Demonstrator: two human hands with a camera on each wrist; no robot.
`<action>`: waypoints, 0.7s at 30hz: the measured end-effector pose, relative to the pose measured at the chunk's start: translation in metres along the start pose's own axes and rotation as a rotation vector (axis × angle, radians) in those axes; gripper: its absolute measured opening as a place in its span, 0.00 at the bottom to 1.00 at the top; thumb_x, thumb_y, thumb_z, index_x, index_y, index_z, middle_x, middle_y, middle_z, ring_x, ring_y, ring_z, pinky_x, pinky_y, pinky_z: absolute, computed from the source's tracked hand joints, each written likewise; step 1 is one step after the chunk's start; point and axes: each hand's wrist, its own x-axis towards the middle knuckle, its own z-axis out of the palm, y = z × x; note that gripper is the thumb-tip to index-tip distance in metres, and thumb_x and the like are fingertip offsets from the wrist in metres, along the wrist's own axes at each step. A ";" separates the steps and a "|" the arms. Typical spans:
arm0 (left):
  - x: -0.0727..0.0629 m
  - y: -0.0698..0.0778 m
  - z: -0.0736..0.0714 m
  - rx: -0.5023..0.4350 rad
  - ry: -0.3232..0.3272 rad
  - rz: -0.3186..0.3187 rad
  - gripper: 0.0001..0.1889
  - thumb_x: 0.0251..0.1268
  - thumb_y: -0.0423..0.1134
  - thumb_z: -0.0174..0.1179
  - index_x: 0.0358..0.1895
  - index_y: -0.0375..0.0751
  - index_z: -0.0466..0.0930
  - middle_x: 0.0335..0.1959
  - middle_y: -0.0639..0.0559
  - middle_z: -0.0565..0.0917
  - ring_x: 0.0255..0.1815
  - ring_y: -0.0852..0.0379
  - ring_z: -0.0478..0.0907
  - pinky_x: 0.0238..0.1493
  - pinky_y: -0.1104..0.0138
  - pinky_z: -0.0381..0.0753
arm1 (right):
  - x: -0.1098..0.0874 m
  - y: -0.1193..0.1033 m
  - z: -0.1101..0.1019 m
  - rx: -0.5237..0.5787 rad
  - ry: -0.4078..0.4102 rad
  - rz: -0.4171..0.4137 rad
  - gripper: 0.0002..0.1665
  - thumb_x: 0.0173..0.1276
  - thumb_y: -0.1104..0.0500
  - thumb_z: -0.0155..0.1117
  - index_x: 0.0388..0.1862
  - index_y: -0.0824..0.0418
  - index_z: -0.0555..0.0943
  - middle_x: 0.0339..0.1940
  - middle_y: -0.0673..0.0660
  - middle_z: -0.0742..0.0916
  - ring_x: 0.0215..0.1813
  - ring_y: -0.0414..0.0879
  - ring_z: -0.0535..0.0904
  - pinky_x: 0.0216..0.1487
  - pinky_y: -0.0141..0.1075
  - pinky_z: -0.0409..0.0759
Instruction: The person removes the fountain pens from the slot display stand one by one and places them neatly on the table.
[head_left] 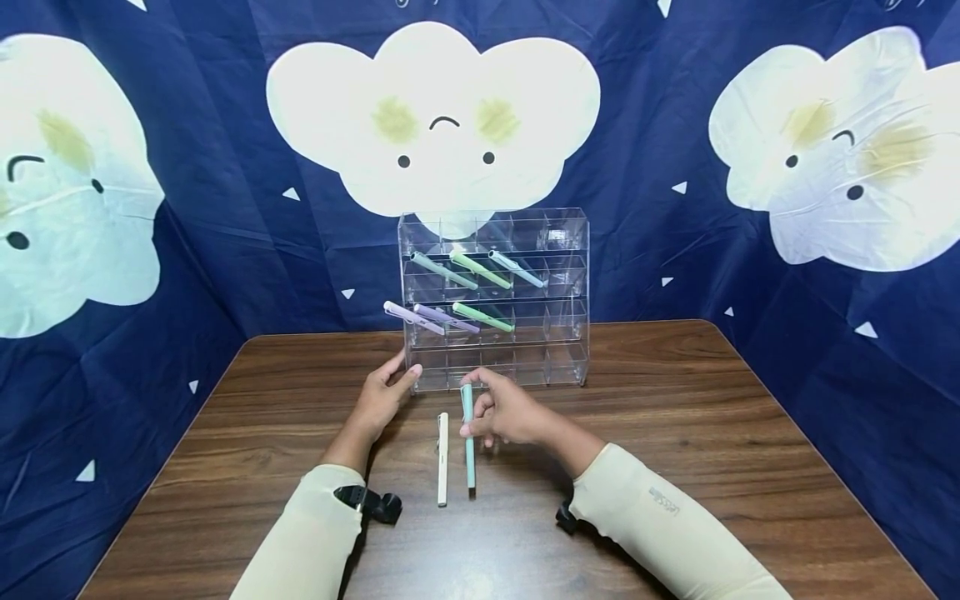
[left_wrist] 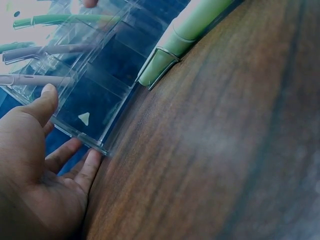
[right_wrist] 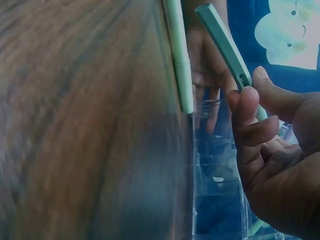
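- The teal pen [head_left: 470,458] is in the right grip [head_left: 513,414], at 6 o'clock from the clear rack [head_left: 567,329]. Thumb and fingers pinch its upper half, the clip end pointing to 12 o'clock; whether its lower end touches the worktop [head_left: 285,433] cannot be told.
- The white pen [head_left: 442,458] lies just beside it at 9 o'clock, nearly parallel.
- The left grip [head_left: 378,404] is spread, thumb and fingers apart, touching the rack's lower corner at 8 o'clock.
- Six slanted pens sit in the rack's two middle tiers: blue-green [head_left: 442,270], green [head_left: 480,270] and pale blue [head_left: 516,268] above; lilac [head_left: 414,318], purple [head_left: 447,318] and a second green one [head_left: 483,317] below.
- The step in hand looks like taking up the teal pen. A light pinch near the pen's middle should keep it from swinging; raising its 6 o'clock end before any sideways move would spare the white pen a knock.
- The left grip does best as a quiet brace: a steady touch, no push, since the rack looks light.
- Lettering [head_left: 664,502] on the right sleeve [head_left: 660,542] seems to read "LET'S SLIM", though soft.
- Small marks on the pens are too tiny to read; script on the backdrop [head_left: 217,167], near 12 and 2 o'clock, is cut off.
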 end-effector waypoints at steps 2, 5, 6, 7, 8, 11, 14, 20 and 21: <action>0.000 0.000 0.000 -0.004 0.004 -0.003 0.33 0.85 0.46 0.62 0.87 0.51 0.64 0.83 0.37 0.72 0.77 0.42 0.75 0.53 0.82 0.78 | 0.002 0.003 0.003 -0.002 -0.013 0.010 0.44 0.67 0.71 0.78 0.77 0.66 0.65 0.27 0.52 0.85 0.18 0.43 0.79 0.17 0.31 0.72; 0.000 -0.001 0.000 -0.010 0.004 -0.002 0.34 0.84 0.46 0.63 0.86 0.50 0.64 0.83 0.36 0.72 0.76 0.42 0.75 0.53 0.82 0.79 | 0.006 0.008 0.006 -0.002 -0.022 0.022 0.44 0.68 0.70 0.78 0.76 0.67 0.64 0.27 0.52 0.84 0.18 0.43 0.79 0.17 0.31 0.71; 0.000 -0.001 0.000 -0.008 0.004 0.001 0.34 0.84 0.47 0.63 0.86 0.51 0.64 0.83 0.36 0.72 0.77 0.43 0.75 0.54 0.82 0.78 | 0.006 0.008 0.007 -0.002 -0.023 0.027 0.44 0.68 0.70 0.78 0.76 0.68 0.64 0.28 0.51 0.84 0.18 0.42 0.79 0.17 0.31 0.71; 0.000 -0.001 0.000 -0.010 0.002 0.004 0.34 0.84 0.47 0.63 0.86 0.50 0.64 0.82 0.36 0.72 0.77 0.42 0.75 0.54 0.82 0.78 | 0.006 0.009 0.007 -0.003 -0.023 0.030 0.44 0.68 0.70 0.78 0.77 0.68 0.64 0.28 0.51 0.84 0.18 0.42 0.79 0.17 0.31 0.71; 0.000 -0.001 0.001 -0.012 0.002 0.005 0.33 0.84 0.47 0.63 0.86 0.50 0.64 0.82 0.36 0.72 0.77 0.42 0.75 0.54 0.82 0.78 | 0.007 0.010 0.008 -0.005 -0.023 0.028 0.44 0.68 0.70 0.78 0.76 0.68 0.64 0.28 0.52 0.84 0.18 0.42 0.80 0.17 0.31 0.71; 0.000 0.000 0.001 -0.005 0.002 0.009 0.33 0.84 0.47 0.63 0.86 0.51 0.64 0.82 0.36 0.72 0.78 0.41 0.74 0.55 0.84 0.77 | 0.007 0.012 0.009 -0.013 -0.027 0.022 0.44 0.68 0.69 0.78 0.77 0.68 0.64 0.28 0.53 0.85 0.19 0.42 0.80 0.17 0.31 0.72; 0.001 0.000 0.001 -0.014 -0.002 0.017 0.33 0.85 0.45 0.63 0.86 0.50 0.64 0.83 0.36 0.72 0.79 0.41 0.73 0.55 0.84 0.76 | 0.006 0.014 0.010 -0.019 -0.039 0.014 0.43 0.70 0.69 0.77 0.77 0.69 0.64 0.28 0.53 0.84 0.19 0.42 0.80 0.17 0.31 0.71; 0.001 0.000 0.000 -0.006 -0.008 0.016 0.34 0.85 0.47 0.63 0.86 0.49 0.64 0.84 0.37 0.70 0.81 0.41 0.71 0.55 0.85 0.75 | 0.008 0.020 0.011 -0.034 -0.067 0.013 0.41 0.72 0.67 0.77 0.77 0.67 0.65 0.29 0.52 0.82 0.20 0.43 0.79 0.18 0.30 0.71; 0.001 0.000 0.000 -0.003 -0.007 0.014 0.34 0.84 0.47 0.63 0.86 0.50 0.64 0.84 0.37 0.70 0.81 0.41 0.71 0.55 0.85 0.75 | 0.009 0.021 0.012 -0.037 -0.070 0.013 0.41 0.72 0.66 0.77 0.77 0.67 0.65 0.29 0.52 0.82 0.20 0.43 0.79 0.19 0.31 0.71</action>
